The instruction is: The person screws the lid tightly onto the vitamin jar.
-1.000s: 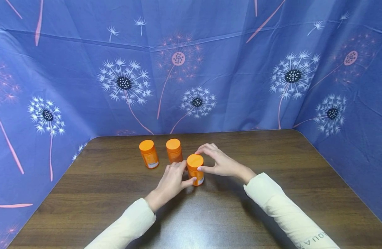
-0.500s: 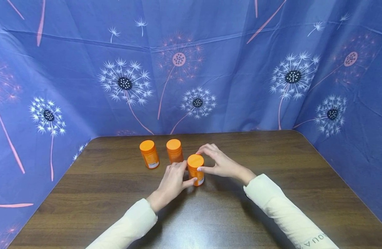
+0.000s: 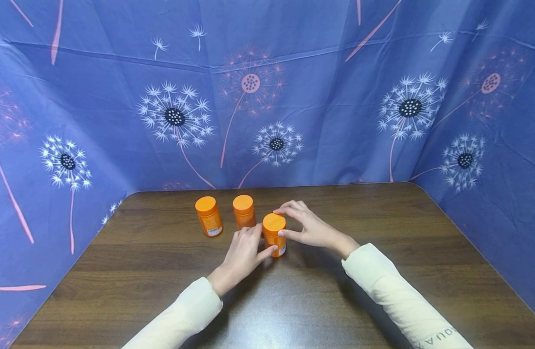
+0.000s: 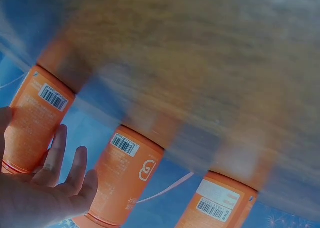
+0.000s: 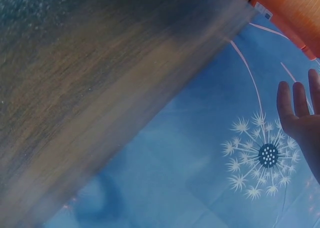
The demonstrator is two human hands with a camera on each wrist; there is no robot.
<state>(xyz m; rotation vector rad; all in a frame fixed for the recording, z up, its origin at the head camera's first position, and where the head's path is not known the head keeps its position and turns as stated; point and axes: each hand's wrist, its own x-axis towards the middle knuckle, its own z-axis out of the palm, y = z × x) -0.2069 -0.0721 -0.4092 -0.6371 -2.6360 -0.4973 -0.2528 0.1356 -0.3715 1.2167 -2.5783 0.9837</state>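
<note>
An orange pill bottle [image 3: 274,237] with a round orange lid stands upright near the middle of the table, between the two hands. My left hand [image 3: 241,252] grips its body from the left, thumb in front and fingers round the far side. My right hand [image 3: 310,227] holds its lid between a thumb at the front and a fingertip at the back. In the left wrist view the gripped bottle [image 4: 37,118] shows a barcode label, and the left hand [image 4: 50,188] lies against it. Outer fingers of the right hand [image 5: 300,108] stand off the bottle [image 5: 295,15] in the right wrist view.
Two matching orange bottles stand upright behind and left: one close to the left hand [image 3: 243,211], its lower part partly hidden, and another bottle [image 3: 209,216] farther left. All are on a brown wooden table [image 3: 337,300], enclosed by a blue dandelion-print cloth [image 3: 328,121].
The held bottle has shifted slightly up in the head view, away from me. Both hands keep their holds and have barely moved. The other two bottles stay put.
</note>
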